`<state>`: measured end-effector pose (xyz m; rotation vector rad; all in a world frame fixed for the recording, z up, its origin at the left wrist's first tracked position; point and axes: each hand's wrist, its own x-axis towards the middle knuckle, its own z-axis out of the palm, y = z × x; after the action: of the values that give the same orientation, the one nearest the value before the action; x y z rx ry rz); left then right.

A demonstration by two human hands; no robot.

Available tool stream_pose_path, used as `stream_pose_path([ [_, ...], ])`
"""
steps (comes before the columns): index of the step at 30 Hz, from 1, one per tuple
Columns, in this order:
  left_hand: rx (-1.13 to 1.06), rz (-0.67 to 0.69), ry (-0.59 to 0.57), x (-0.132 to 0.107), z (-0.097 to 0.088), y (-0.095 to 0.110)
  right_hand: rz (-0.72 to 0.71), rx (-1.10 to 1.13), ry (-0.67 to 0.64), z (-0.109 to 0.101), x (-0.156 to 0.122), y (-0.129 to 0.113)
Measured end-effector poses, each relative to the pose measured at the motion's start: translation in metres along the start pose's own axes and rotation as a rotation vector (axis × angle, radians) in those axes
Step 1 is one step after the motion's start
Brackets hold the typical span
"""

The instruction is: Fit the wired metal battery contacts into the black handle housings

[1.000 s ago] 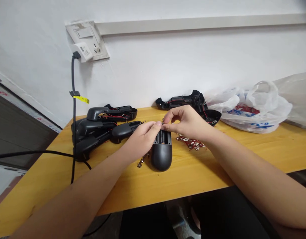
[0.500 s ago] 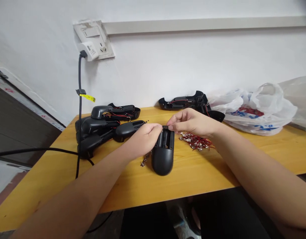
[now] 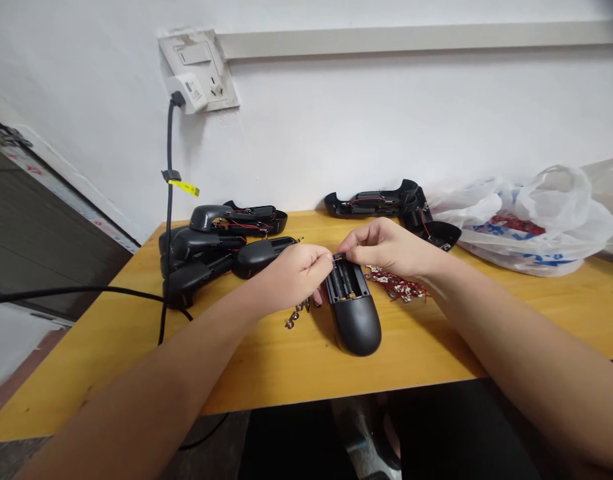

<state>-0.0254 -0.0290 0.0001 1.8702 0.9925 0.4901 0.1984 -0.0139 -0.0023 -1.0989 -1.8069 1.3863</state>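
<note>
A black plastic housing (image 3: 355, 327) with an open battery compartment lies on the yellow wooden table (image 3: 411, 360), its rounded end towards me. My left hand (image 3: 296, 279) grips the far end of the housing from the left. My right hand (image 3: 386, 248) comes in from the right, its fingertips pinching a small metal contact (image 3: 339, 256) at the compartment's far end. Several small metal terminals (image 3: 299, 313) lie just left of the housing. A heap of metal contacts with red wires (image 3: 396, 285) lies to its right, close below my right hand.
Several black housings with red wires (image 3: 206, 253) are piled at the left, and others (image 3: 371, 204) stand by the wall. A white plastic bag (image 3: 521, 230) lies at the right. A black cable (image 3: 168, 200) hangs from a wall socket (image 3: 196, 67) past the table's left side.
The housing has turned, its rounded end swinging to the right. Both hands have stayed at its far end, and the whole view has shifted slightly.
</note>
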Motion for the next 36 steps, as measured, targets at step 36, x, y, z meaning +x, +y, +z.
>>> stream_pose_path([
  [36,-0.904,0.122,0.674,0.009,-0.003,0.003,-0.371,-0.792,-0.206,0.051,-0.006,-0.005],
])
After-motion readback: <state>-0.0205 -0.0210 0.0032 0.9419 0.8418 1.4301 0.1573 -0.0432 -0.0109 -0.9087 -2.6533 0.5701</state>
